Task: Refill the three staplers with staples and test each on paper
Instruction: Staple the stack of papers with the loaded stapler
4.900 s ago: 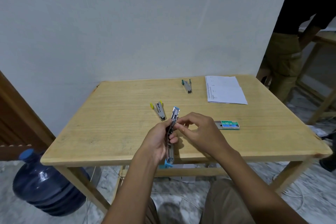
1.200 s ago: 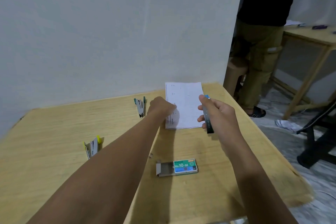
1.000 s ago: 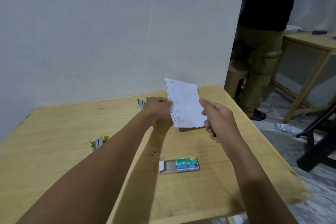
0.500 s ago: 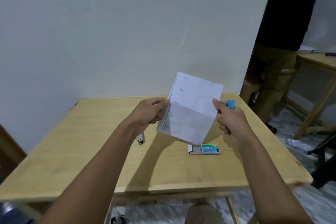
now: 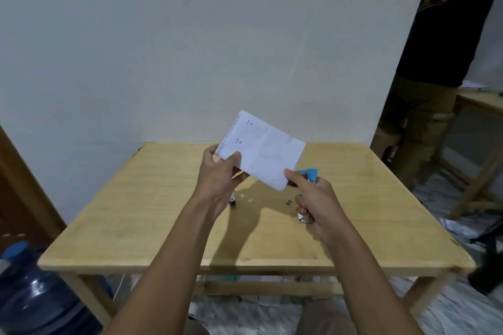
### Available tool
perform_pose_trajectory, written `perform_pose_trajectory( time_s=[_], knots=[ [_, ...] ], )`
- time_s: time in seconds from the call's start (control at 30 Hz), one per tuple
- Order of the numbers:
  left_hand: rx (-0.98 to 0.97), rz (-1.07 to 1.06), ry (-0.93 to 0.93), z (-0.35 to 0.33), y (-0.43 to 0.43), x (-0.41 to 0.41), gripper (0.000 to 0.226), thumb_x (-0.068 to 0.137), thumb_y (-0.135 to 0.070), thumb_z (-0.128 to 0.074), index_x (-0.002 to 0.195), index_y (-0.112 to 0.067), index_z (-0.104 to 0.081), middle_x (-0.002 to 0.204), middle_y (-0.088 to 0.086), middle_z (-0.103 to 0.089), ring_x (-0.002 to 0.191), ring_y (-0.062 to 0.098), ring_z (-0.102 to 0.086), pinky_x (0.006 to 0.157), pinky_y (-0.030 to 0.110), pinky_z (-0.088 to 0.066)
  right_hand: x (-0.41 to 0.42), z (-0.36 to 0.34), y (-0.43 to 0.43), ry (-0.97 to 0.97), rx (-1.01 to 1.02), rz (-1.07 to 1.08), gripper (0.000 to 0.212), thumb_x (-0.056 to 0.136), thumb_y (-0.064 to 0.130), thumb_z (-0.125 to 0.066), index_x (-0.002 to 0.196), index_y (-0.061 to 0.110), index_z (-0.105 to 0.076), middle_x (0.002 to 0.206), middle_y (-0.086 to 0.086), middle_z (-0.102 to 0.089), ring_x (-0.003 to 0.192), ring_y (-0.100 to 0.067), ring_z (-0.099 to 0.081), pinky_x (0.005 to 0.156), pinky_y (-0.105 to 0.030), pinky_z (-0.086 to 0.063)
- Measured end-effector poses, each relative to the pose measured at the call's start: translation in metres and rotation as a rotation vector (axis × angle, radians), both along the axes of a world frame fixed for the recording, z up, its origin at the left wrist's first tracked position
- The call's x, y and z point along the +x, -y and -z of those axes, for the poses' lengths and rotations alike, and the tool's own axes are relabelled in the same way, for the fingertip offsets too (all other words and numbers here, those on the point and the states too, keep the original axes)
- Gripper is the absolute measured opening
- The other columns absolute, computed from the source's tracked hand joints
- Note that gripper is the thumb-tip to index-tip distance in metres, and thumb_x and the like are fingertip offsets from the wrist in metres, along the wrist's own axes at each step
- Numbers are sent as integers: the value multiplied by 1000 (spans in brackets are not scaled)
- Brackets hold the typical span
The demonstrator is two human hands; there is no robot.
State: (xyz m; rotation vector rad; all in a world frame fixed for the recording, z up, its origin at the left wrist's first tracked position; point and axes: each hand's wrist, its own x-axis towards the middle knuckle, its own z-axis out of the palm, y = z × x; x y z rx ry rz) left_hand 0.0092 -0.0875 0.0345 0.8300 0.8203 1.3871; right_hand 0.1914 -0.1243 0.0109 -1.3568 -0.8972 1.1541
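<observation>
White creased paper (image 5: pixel 261 155), faintly printed, seemingly touches the blue-tipped stapler (image 5: pixel 310 174).

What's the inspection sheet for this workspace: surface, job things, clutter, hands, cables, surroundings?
Surface: wooden table.
Job's things: paper held up; blue stapler at its lower corner; second stapler and staple box mostly hidden; third stapler not seen.
Clutter: small dark bits on table.
Hands: left hand pinches paper; right hand grips blue stapler.
Cables: perhaps a thin white cord under table.
Surroundings: water bottle, standing person, another table.
</observation>
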Motion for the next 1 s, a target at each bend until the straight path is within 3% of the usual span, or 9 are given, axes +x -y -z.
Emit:
perform_pose_trajectory(
  time_s=[0.13, 0.27, 0.33, 0.43, 0.53, 0.67, 0.77, 1.0],
  knots=[
    [22, -14, -41, 3, 0, -11, 47, 92, 0, -60, 131, -21, -44, 119, 8, -69, 96, 23, -67, 71, 32, -58, 2, -1, 6, 16, 54, 43, 28, 85, 43, -71, 99, 19, -67, 51, 16, -49, 36, -3, -36, 49, -23, -32],
    [37, 56, -111, 1, 1, -21, 50, 90, -2, -63, 132, -22, -45, 118, 8, -71, 93, 25, -65, 84, 43, -55, 4, 1, 4, -44, 52, -16, 33, 82, 47, -74, 100, 20, -68, 65, 1, -39, 41, -9, -28, 51, -28, -25],
    [50, 74, -125, -1, 2, -24, 49, 90, -3, -63, 133, -21, -46, 113, 6, -72, 93, 26, -64, 88, 45, -53, 3, 3, 5, -79, 45, -45, 25, 84, 40, -74, 91, 18, -64, 60, 2, -34, 41, -9, -26, 48, -26, -23],
    [36, 108, -87, 0, 6, -27, 47, 91, -10, -66, 133, -20, -47, 115, 6, -72, 96, 27, -69, 80, 40, -57, -1, 9, 5, -98, 71, -44, 22, 86, 33, -73, 88, 18, -57, 58, 0, -33, 40, -9, -27, 42, -22, -22],
    [-14, 242, -74, 8, 17, -24, 47, 90, -21, -68, 133, -13, -51, 115, 8, -71, 87, 25, -71, 67, 34, -56, -11, 15, 4, -162, 94, 23, 20, 84, 33, -74, 85, 19, -59, 75, -5, -44, 42, -9, -31, 51, -29, -22],
    [-43, 298, -187, 27, 31, -12, 31, 91, -17, -64, 119, -3, -62, 105, 12, -74, 86, 27, -72, 70, 32, -57, -24, 18, 7, -173, 83, 55, 21, 84, 35, -73, 84, 19, -60, 65, -1, -42, 42, -9, -31, 50, -28, -21],
    [-58, 197, -164, 32, 30, -11, 24, 94, -14, -63, 115, -4, -66, 104, 12, -74, 81, 25, -71, 68, 30, -57, -30, 21, 10, -166, 82, 53, 22, 84, 36, -72, 87, 16, -64, 74, -7, -50, 42, -9, -30, 52, -30, -22],
    [-113, 161, 33, 43, 46, 8, 39, 83, -29, -72, 114, -7, -65, 98, 11, -72, 73, 24, -68, 64, 31, -53, -45, 22, 18, -212, 80, 92, 21, 87, 33, -70, 87, 14, -61, 49, 2, -35, 45, -11, -30, 39, -19, -27]
  ],
)
